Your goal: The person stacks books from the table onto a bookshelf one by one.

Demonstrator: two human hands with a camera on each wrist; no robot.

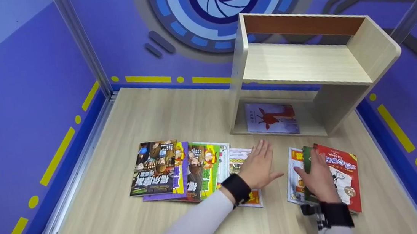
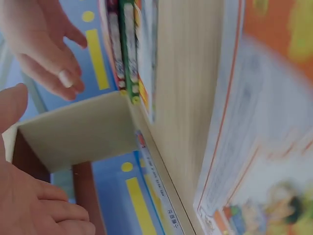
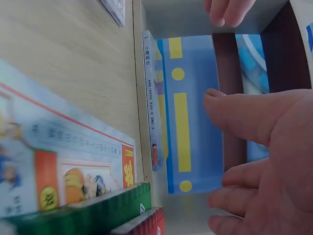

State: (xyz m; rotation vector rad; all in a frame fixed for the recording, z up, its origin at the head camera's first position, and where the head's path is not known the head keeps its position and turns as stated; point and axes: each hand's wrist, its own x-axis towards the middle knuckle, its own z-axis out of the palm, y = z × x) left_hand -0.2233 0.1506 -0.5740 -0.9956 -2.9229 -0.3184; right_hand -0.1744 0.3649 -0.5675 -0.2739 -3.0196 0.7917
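My left hand [image 1: 258, 167] hovers with straight fingers above a light-coloured book [image 1: 254, 198] at the right end of the left row. My right hand [image 1: 319, 179] is over the right stack, fingers extended and holding nothing. That stack has a red book [image 1: 347, 165] on the right, a green book [image 1: 306, 157] largely hidden by the hand, and a white-and-blue book [image 1: 294, 185] on the left. In the right wrist view, the thumb and fingers of the right hand [image 3: 274, 152] are spread in the air. The left hand [image 2: 44, 205] also looks empty in its own wrist view.
A two-tier wooden shelf [image 1: 302, 62] stands at the back right, with a giraffe-cover book [image 1: 271, 118] lying in its lower compartment. On the left, overlapping comic books [image 1: 154, 170] lie fanned on the wooden table [image 1: 102, 203]. Blue-purple walls [image 1: 13, 113] enclose the table.
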